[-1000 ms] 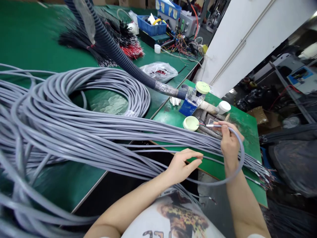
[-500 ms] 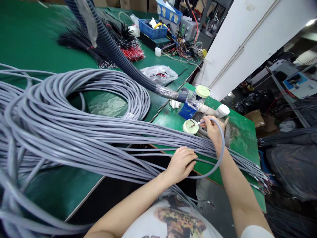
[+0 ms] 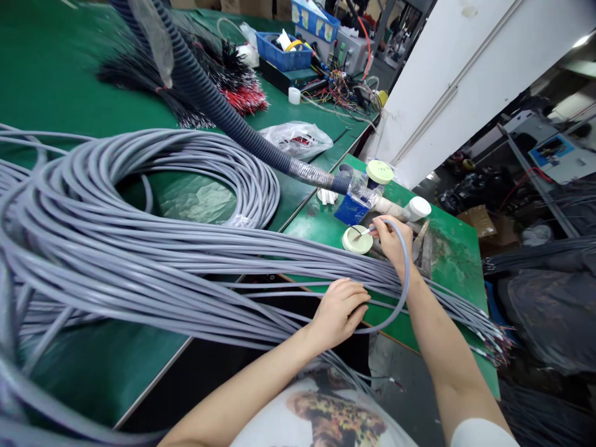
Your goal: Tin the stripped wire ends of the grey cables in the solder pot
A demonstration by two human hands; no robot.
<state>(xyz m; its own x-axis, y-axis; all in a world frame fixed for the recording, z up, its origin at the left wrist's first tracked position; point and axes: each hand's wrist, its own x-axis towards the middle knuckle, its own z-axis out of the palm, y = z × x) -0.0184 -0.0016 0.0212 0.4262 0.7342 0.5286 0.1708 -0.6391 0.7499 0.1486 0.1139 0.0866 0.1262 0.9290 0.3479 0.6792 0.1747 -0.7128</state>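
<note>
By the right hand [image 3: 392, 241], one grey cable [image 3: 405, 285] is held near its stripped end; it is pinched between thumb and fingers, and the white tip comes out at nine o'clock from them. The thin wires of this tip are pointed into a shallow pale cup [image 3: 357, 241], which lies just beside the fingertips, also at nine o'clock. Whether the bottom of the cup is touched by the wires cannot be told. From the hand, the cable is bent in a loop toward six o'clock and then toward the left hand [image 3: 339, 308]. The fingers of the left hand are loosely curved, close to one another; whether anything is gripped under them cannot be told.

Around the right hand, a blue block [image 3: 351, 210] is seen at ten o'clock, a lidded jar [image 3: 379, 172] at twelve, and a white cap [image 3: 419, 208] near one o'clock. Between the left hand and the pale cup, the way is crossed by a thick cable bundle [image 3: 302, 248], which is spread over the tabletop [image 3: 459, 245]. By a ribbed hose [image 3: 242, 133], coming from eleven o'clock, the space above the far side is occupied. Farther off, at ten o'clock, a plastic bag [image 3: 296, 139] is placed.
</note>
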